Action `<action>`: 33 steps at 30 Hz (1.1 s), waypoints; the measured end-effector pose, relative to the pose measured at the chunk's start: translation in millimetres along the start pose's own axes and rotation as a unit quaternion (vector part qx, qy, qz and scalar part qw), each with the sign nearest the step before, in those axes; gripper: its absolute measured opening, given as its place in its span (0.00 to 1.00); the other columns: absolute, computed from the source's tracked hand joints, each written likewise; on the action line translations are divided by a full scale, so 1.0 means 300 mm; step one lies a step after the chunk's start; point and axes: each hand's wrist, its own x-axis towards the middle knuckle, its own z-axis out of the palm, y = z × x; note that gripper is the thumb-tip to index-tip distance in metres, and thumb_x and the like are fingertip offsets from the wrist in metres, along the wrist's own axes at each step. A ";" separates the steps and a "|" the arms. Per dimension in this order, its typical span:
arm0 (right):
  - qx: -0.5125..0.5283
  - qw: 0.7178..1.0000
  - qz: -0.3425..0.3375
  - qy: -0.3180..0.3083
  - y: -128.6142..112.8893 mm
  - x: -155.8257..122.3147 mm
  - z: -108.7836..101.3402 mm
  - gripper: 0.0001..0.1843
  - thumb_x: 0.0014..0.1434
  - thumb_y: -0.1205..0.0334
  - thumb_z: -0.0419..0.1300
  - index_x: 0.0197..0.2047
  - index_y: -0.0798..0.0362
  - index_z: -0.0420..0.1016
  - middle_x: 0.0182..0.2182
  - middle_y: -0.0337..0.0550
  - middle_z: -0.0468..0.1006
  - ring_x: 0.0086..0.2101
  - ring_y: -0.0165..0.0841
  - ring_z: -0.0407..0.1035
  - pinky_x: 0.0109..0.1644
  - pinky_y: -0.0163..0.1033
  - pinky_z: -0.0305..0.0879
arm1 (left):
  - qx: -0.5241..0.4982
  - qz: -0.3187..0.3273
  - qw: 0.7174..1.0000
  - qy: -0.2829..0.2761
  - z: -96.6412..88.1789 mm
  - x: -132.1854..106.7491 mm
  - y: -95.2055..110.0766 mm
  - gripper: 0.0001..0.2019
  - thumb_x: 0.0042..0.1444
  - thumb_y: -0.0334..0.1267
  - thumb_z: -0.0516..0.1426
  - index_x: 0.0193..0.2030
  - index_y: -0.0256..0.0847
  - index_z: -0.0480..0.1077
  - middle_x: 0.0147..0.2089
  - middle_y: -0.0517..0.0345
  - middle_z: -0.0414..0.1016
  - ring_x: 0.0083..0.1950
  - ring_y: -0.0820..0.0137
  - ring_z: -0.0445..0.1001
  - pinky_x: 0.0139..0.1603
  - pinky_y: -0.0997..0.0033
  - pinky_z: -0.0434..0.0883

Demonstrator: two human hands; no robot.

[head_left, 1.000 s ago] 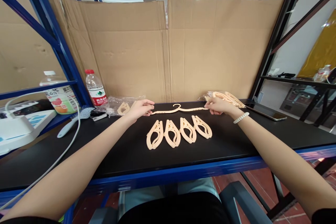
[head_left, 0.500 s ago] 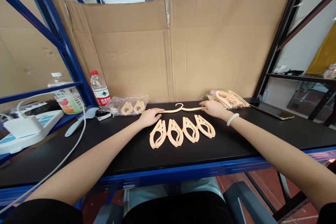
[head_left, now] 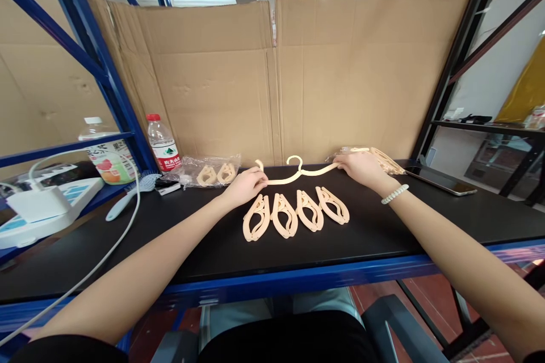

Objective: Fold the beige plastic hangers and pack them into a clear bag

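My left hand (head_left: 246,186) — thumb and fingers pinched on the left arm of the cream folding hanger (head_left: 300,171); my right hand (head_left: 361,169) is closed on the right arm. Hanger spans between them, hook up, just behind four folded hangers (head_left: 280,203); can't tell if it touches the black tabletop (head_left: 264,260). Uneven pull could make a joint snap over and nip a finger. Loose pinch — arm slips, hanger drops, row gets knocked. Right hand drifting back could shove the bagged hangers (head_left: 385,161).
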 end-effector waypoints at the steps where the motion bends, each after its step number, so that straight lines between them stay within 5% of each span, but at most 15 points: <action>1: -0.002 1.000 0.000 0.012 -0.002 0.000 -0.006 0.13 0.63 0.70 0.51 0.40 0.52 0.77 0.40 0.45 0.79 0.38 0.37 0.72 0.36 0.36 0.59 | -0.001 0.003 1.000 0.019 -0.006 -0.001 0.005 0.08 0.58 0.37 0.54 0.36 0.39 0.73 0.42 0.53 0.71 0.36 0.68 0.72 0.43 0.64 0.71; 7: 0.016 1.000 0.004 0.015 -0.016 0.001 -0.010 0.14 0.64 0.70 0.49 0.42 0.53 0.77 0.39 0.47 0.79 0.38 0.37 0.72 0.38 0.35 0.60 | -0.106 -0.033 0.985 0.132 -0.050 -0.004 0.047 0.09 0.49 0.43 0.63 0.31 0.39 0.75 0.54 0.51 0.67 0.40 0.67 0.74 0.45 0.61 0.74; 11: 0.009 1.000 0.020 0.016 -0.020 0.001 -0.009 0.15 0.64 0.69 0.49 0.44 0.53 0.76 0.37 0.48 0.79 0.37 0.38 0.72 0.38 0.36 0.60 | -0.268 -0.117 0.945 0.143 -0.066 0.000 0.073 0.13 0.42 0.43 0.67 0.31 0.37 0.75 0.62 0.44 0.64 0.42 0.62 0.78 0.49 0.57 0.74; 15: 0.003 0.999 0.032 0.022 -0.021 0.002 -0.005 0.16 0.64 0.68 0.48 0.46 0.53 0.76 0.38 0.49 0.79 0.38 0.38 0.71 0.38 0.36 0.60 | -0.356 -0.133 0.917 0.119 -0.068 0.007 0.096 0.13 0.42 0.41 0.68 0.30 0.38 0.72 0.54 0.45 0.75 0.46 0.58 0.78 0.53 0.54 0.72; 20: -0.004 0.999 0.016 0.049 -0.025 -0.004 0.007 0.16 0.65 0.68 0.48 0.44 0.53 0.77 0.41 0.50 0.75 0.35 0.36 0.70 0.35 0.37 0.59 | -0.422 -0.122 0.889 0.126 -0.073 0.012 0.120 0.18 0.43 0.38 0.68 0.42 0.38 0.73 0.38 0.51 0.80 0.39 0.61 0.80 0.49 0.55 0.74; 28: -0.009 0.992 0.032 0.123 -0.053 -0.007 0.013 0.18 0.64 0.71 0.45 0.45 0.54 0.76 0.41 0.51 0.68 0.31 0.36 0.67 0.30 0.38 0.58 | -0.536 -0.192 0.807 0.156 -0.087 0.007 0.134 0.19 0.38 0.34 0.70 0.40 0.35 0.76 0.37 0.51 0.80 0.41 0.65 0.79 0.53 0.58 0.73; 33: 0.130 0.971 0.034 0.200 -0.060 -0.001 0.024 0.17 0.63 0.69 0.45 0.44 0.54 0.74 0.47 0.54 0.68 0.39 0.40 0.69 0.38 0.43 0.67 | -0.552 -0.202 0.790 0.174 -0.088 0.009 0.138 0.15 0.43 0.32 0.68 0.40 0.36 0.76 0.38 0.52 0.80 0.40 0.67 0.79 0.53 0.60 0.74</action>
